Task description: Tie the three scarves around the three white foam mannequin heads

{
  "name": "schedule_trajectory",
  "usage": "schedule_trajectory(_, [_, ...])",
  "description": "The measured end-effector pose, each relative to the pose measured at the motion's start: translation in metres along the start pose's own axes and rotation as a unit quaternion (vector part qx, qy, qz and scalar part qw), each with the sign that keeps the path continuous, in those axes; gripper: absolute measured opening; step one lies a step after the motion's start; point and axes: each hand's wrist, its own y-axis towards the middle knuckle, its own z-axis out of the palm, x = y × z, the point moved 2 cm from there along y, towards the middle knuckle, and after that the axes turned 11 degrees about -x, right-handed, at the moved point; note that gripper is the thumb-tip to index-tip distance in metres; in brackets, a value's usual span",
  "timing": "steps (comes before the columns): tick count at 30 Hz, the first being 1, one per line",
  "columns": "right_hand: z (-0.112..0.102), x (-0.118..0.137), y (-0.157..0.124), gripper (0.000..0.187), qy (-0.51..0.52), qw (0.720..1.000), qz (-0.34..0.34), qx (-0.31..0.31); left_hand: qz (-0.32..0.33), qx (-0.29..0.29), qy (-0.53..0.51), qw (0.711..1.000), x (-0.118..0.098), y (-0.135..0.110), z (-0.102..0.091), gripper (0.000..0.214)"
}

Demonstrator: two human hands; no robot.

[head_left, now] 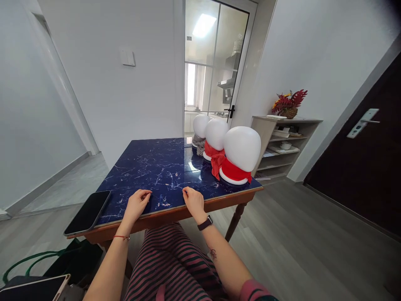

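My left hand (pixel 137 204) rests on the near edge of a dark blue marble-patterned table (pixel 156 167), fingers curled under and empty. My right hand (pixel 193 202) lies a little to the right on the same edge, fingers also curled, holding nothing; a black watch is on its wrist. A black phone (pixel 88 212) lies face up at the table's near left corner, left of my left hand. Three white round heads (pixel 242 149) stand in a row on the table's right side, two wrapped in red scarves (pixel 233 171) and the farthest in grey.
My lap in striped trousers (pixel 171 267) is under the table edge. A bag with green handles and a tablet (pixel 34 286) sit low left. A shelf unit with a flower basket (pixel 288 104) stands right of a glass door (pixel 216 62). A dark door (pixel 369 150) is at far right.
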Motion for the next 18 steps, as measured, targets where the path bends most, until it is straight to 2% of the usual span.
schedule_trajectory(18, [0.0009, 0.0008, -0.0011, 0.021, -0.001, 1.0, 0.006, 0.004, 0.001, 0.003, 0.006, 1.0, 0.0011, 0.0018, 0.0008, 0.031])
